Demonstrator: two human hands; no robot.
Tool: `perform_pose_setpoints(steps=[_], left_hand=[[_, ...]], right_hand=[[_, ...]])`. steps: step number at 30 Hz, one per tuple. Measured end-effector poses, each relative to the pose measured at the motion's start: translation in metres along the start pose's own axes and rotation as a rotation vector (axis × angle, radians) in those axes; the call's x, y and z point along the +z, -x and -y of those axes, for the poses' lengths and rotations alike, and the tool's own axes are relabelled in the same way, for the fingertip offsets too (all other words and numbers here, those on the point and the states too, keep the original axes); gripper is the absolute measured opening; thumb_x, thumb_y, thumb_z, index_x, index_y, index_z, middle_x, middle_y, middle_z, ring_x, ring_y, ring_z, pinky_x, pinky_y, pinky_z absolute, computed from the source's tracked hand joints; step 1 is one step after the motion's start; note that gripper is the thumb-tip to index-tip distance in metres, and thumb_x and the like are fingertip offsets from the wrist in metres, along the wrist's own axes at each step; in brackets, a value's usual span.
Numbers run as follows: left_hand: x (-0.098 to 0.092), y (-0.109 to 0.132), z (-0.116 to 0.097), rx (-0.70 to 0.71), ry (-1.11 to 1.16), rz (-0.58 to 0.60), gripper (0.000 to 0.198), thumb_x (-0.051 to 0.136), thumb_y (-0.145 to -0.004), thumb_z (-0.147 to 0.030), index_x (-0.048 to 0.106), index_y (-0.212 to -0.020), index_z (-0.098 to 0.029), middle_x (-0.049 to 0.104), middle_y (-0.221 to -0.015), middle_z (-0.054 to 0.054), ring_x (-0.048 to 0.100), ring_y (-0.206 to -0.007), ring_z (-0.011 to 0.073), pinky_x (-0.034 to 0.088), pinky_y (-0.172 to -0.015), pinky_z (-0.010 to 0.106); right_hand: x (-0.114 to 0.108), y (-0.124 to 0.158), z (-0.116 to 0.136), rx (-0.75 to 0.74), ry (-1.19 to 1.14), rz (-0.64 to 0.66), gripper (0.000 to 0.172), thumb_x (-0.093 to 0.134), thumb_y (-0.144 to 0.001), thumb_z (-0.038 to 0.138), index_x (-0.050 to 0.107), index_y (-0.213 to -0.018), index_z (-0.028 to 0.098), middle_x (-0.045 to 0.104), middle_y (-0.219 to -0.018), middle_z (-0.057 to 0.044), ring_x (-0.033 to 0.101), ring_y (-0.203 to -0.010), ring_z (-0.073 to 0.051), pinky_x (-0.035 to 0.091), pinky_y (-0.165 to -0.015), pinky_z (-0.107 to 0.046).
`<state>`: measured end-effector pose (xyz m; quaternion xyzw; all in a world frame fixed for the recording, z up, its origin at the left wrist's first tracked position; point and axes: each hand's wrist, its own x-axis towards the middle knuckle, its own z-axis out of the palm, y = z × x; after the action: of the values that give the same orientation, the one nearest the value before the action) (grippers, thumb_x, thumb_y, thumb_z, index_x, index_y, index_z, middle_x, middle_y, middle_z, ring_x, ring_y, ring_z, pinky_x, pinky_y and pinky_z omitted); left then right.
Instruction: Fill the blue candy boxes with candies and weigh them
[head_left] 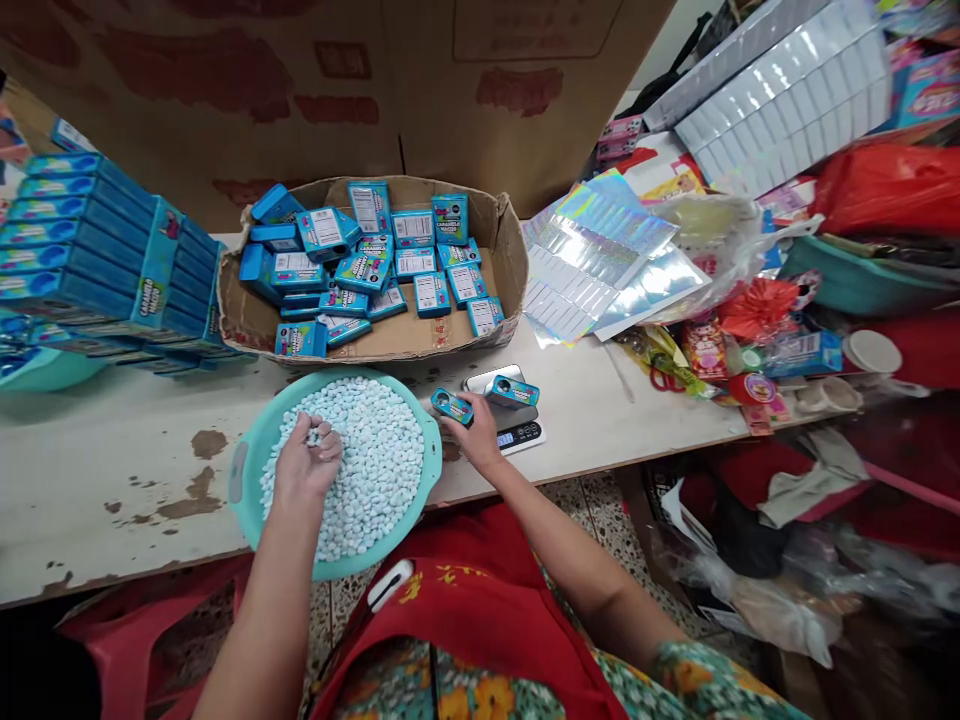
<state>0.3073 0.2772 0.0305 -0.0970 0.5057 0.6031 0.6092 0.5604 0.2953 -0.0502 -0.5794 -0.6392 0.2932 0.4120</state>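
Note:
A turquoise bowl (433,455) full of small pale-blue candies (379,460) stands at the table's front edge. Inside it, my left hand (306,462) is closed with its palm partly turned up, and some candies show between the curled fingers. Just right of the bowl, my right hand (477,436) grips a small blue candy box (451,404) that has an opening on its upper side. Beside that hand is a digital kitchen scale (534,433) with a lit display. A second blue box (514,391) lies on the scale's plate, also with a dark opening.
Behind the bowl, a low cardboard tray (442,340) holds many blue candy boxes (364,265). Stacked blue boxes (97,240) rise at the left. Shiny holographic sheets (600,260) lie to the right, near assorted packets and a red bag (892,195). A large carton (337,100) blocks the back.

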Motion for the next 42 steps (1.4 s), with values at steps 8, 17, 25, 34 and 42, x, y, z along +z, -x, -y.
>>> perform_pose_setpoints(steps=[8, 17, 25, 34, 42], left_hand=[[-0.001, -0.004, 0.006, -0.030, 0.035, 0.004, 0.033, 0.039, -0.095, -0.038, 0.043, -0.069, -0.017, 0.040, -0.051, -0.004, 0.037, -0.037, 0.0055, 0.024, -0.032, 0.014], [0.058, 0.053, 0.006, 0.230, 0.020, 0.209, 0.048, 0.057, -0.083, -0.051, 0.034, -0.058, -0.017, 0.030, -0.046, -0.007, 0.026, -0.034, 0.0035, 0.019, -0.032, 0.016], [0.078, 0.069, 0.015, 0.747, -0.166, 0.108, 0.050, 0.061, -0.078, -0.055, 0.042, -0.053, -0.017, 0.041, -0.050, -0.002, 0.053, -0.053, 0.0111, 0.045, -0.056, 0.025], [0.075, 0.065, 0.013, 0.783, -0.149, 0.065, 0.048, 0.058, -0.080, -0.055, 0.041, -0.055, -0.018, 0.038, -0.052, -0.003, 0.047, -0.051, 0.0093, 0.042, -0.055, 0.025], [0.081, 0.065, 0.009, 0.690, -0.103, 0.109, 0.049, 0.061, -0.077, -0.056, 0.038, -0.057, -0.018, 0.031, -0.051, -0.005, 0.029, -0.041, 0.0053, 0.021, -0.039, 0.020]], right_hand=[[-0.095, -0.025, -0.016, 0.078, 0.209, -0.202, 0.049, 0.075, -0.066, 0.047, 0.060, -0.103, 0.017, 0.061, -0.103, -0.011, 0.055, -0.101, -0.029, 0.043, -0.091, -0.048], [-0.071, -0.032, 0.097, -0.188, -0.084, 0.089, 0.036, 0.076, -0.072, 0.037, 0.063, -0.103, 0.024, 0.064, -0.098, -0.005, 0.059, -0.093, -0.023, 0.048, -0.085, -0.039], [-0.003, -0.012, 0.132, -0.250, -0.185, 0.277, 0.038, 0.077, -0.071, 0.040, 0.062, -0.102, 0.024, 0.064, -0.095, -0.005, 0.059, -0.091, -0.023, 0.048, -0.081, -0.036], [-0.001, -0.016, 0.133, -0.184, -0.185, 0.297, 0.038, 0.080, -0.068, 0.036, 0.063, -0.100, 0.024, 0.064, -0.096, -0.004, 0.060, -0.093, -0.023, 0.048, -0.083, -0.036], [-0.011, -0.020, 0.126, -0.147, -0.239, 0.288, 0.033, 0.078, -0.071, 0.036, 0.064, -0.098, 0.023, 0.064, -0.094, -0.004, 0.060, -0.090, -0.021, 0.048, -0.081, -0.033]])
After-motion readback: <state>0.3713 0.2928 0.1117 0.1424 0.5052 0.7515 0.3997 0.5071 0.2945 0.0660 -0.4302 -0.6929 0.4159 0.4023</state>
